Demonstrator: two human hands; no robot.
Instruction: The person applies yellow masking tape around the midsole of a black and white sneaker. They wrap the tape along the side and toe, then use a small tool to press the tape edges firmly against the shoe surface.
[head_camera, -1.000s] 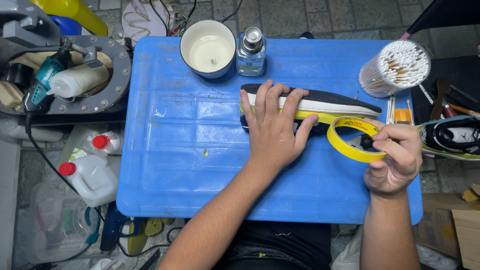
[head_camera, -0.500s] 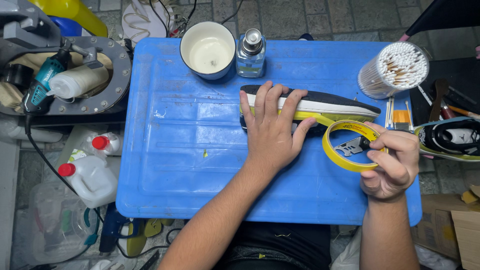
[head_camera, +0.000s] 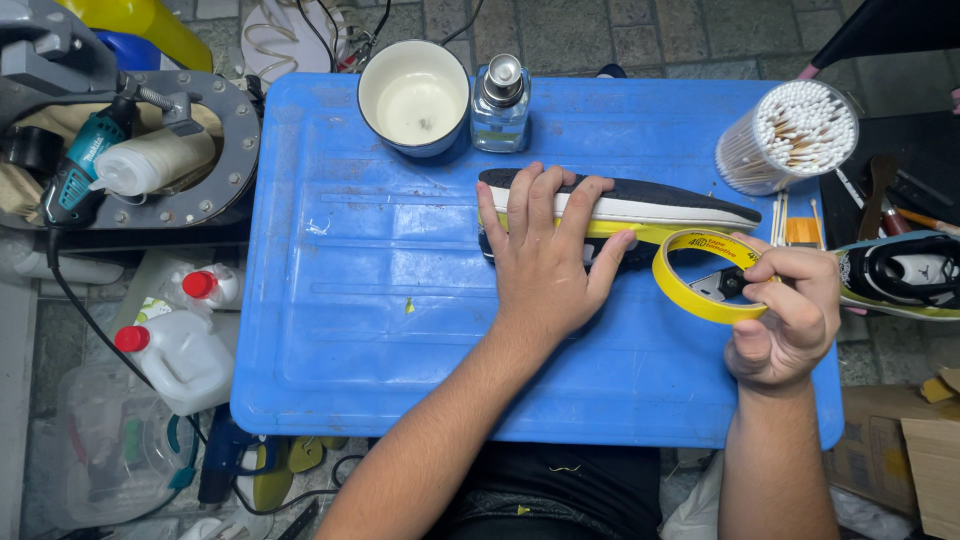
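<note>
My right hand pinched the yellow tape roll just off the shoe toe, while my left hand lay flat, pressing the shoe's middle. I judged steady pressure and a taut, level strip mattered most.

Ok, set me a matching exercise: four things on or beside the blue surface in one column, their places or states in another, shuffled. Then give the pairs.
Things:
1. shoe
2. tape roll
3. mug
4. cotton swabs

Places or states:
A. standing in a clear tub at the far right corner of the blue lid
B. pinned on its side under the left hand
C. held in the right hand
D. standing beside the small glass bottle

Pairs: 1-B, 2-C, 3-D, 4-A
</note>
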